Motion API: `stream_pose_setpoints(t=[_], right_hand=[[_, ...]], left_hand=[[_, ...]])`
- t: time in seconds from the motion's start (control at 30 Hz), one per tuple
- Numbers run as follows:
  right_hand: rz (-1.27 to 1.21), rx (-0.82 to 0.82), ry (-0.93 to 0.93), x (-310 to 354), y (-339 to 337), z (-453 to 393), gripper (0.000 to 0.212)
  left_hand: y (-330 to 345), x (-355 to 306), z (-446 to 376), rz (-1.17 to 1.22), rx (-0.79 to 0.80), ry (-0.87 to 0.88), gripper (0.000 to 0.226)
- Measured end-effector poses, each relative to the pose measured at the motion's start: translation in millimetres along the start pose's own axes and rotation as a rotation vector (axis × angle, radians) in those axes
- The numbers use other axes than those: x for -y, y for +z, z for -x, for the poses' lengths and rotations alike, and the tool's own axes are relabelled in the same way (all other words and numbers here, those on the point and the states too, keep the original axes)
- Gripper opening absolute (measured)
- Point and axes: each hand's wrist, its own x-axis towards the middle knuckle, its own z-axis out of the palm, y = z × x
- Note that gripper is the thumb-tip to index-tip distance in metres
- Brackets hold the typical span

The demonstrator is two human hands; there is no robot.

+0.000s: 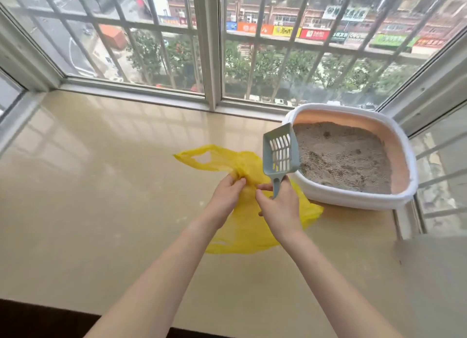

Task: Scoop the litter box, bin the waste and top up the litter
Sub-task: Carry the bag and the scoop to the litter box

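**Technician A:** Report the hand states.

**Technician B:** The left hand [228, 195] pinches a gathered fold of the thin yellow plastic carrier bag [249, 226], fingers curled into the plastic. The right hand [279, 206] grips the handle of the grey-blue slotted plastic litter scoop [279, 152]; its thumb and forefinger also reach toward the same bag fold. The two hands are close together, almost touching, above the bag.

**Technician A:** Scoop orientation?

**Technician B:** Upright, handle down in the fist, slotted pan raised. The pan sits in front of the near-left corner of the litter box as seen from the head camera. Whether it touches the rim cannot be told. No load is visible in the pan.

**Technician A:** Location of the litter box?

**Technician B:** The white rounded-rectangular plastic litter box with a peach inner wall [353, 198] stands at the right end of the glossy beige stone window ledge [101, 186], in the corner by the white-framed barred window [212, 59]. It contains grey granular litter [341, 158] with an uneven, pitted surface.

**Technician A:** Bag position?

**Technician B:** Lying crumpled on the ledge, just left of the box, its right edge against the box's base. One loop handle extends away to the left.
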Motion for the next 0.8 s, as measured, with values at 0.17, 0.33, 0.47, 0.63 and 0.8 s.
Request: stream_pose_setpoints(t=[0.17, 0.33, 0.47, 0.63, 0.8], right_hand=[[-0.058, 0.027, 0.021, -15, 6, -22, 0.030], [-0.254, 0.079, 0.097, -22, -6, -45, 0.027], [-0.283, 0.146, 0.118, -37, -17, -68, 0.019], [0.108, -0.053, -0.009, -83, -58, -86, 0.011], [0.485, -0.143, 0.017, -140, -135, -111, 0.027]], left_hand=[[1, -4, -36, -0.290, -0.118, 0.207, 0.012], [28, -15, -43, -0.397, -0.253, 0.356, 0.013], [60, -12, -55, -0.444, -0.213, 0.248, 0.035], [82, 16, -78, -0.543, -0.258, 0.249, 0.017], [96, 40, -85, -0.458, -0.248, 0.149, 0.034]])
